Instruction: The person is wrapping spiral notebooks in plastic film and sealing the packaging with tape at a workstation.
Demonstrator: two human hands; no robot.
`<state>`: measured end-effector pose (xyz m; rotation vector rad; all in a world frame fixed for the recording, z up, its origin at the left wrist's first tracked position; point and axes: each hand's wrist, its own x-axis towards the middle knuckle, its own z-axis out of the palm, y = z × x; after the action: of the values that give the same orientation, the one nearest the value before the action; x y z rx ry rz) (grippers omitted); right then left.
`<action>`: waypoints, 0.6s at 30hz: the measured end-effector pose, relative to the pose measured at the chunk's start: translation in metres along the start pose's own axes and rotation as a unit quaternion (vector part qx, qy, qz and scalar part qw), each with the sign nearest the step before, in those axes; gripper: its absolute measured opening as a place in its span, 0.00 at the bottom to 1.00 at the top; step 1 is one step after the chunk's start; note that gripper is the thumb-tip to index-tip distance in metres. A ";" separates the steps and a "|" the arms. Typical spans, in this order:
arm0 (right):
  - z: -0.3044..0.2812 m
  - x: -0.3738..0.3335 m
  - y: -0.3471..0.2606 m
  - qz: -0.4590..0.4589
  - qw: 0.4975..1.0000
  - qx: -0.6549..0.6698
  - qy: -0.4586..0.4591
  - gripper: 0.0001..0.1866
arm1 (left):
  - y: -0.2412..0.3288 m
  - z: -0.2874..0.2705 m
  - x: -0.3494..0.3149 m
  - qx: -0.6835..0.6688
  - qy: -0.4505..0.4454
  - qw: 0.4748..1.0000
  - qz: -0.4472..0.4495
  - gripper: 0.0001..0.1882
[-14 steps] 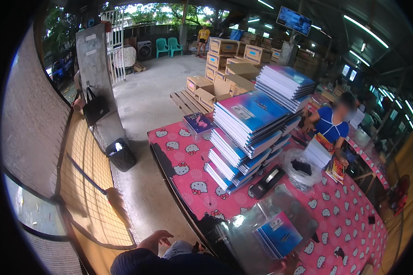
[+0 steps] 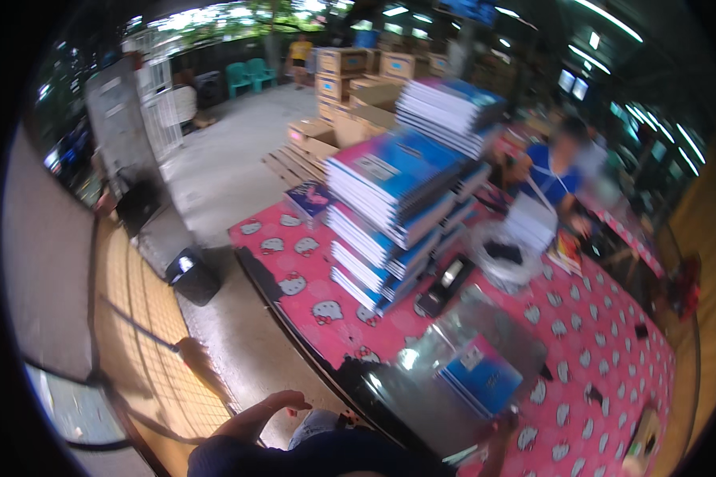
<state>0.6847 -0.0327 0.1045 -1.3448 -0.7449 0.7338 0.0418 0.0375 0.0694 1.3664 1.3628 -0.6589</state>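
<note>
A small stack of blue and pink spiral notebooks [image 2: 481,378] lies at the table's near side, on or inside clear plastic [image 2: 406,397]; I cannot tell which. At its lower right corner is my right hand [image 2: 504,423], blurred, its fingers hard to make out. My left hand [image 2: 282,401] hangs off the table's left edge above my lap, fingers loosely stretched, holding nothing visible. Beyond the plastic rises a tall pile of similar notebooks [image 2: 398,171], stacked crosswise. A black tape dispenser [image 2: 444,288] sits beside its base, near a clear plastic bag [image 2: 503,253] with something dark inside.
The table's pink cartoon-cat cover [image 2: 326,342] is torn along the left edge. A purple box [image 2: 309,199] stands at the far left corner. Across the table a person in blue [image 2: 553,171] handles papers. Cartons [image 2: 342,79] stand behind; a black bin [image 2: 192,278] is on the floor.
The whole view has shifted, moving most things left and blurring the picture. My right hand stays by the notebooks' corner. A tan object with a dark middle has come into view at lower right.
</note>
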 end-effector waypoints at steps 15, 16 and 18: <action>0.121 -0.116 -0.119 -0.148 0.859 -0.455 -0.181 0.06 | 0.270 -0.067 -0.072 0.224 0.343 0.705 0.580 0.07; 0.121 -0.120 -0.122 -0.131 0.856 -0.467 -0.179 0.05 | 0.266 -0.064 -0.062 0.234 0.342 0.697 0.585 0.07; 0.124 -0.120 -0.125 -0.104 0.849 -0.487 -0.177 0.06 | 0.267 -0.069 -0.058 0.245 0.339 0.685 0.597 0.06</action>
<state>0.5186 -0.0705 0.2329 -2.0018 -1.6792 0.4145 0.2612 0.1316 0.2188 2.6768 0.4476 0.4996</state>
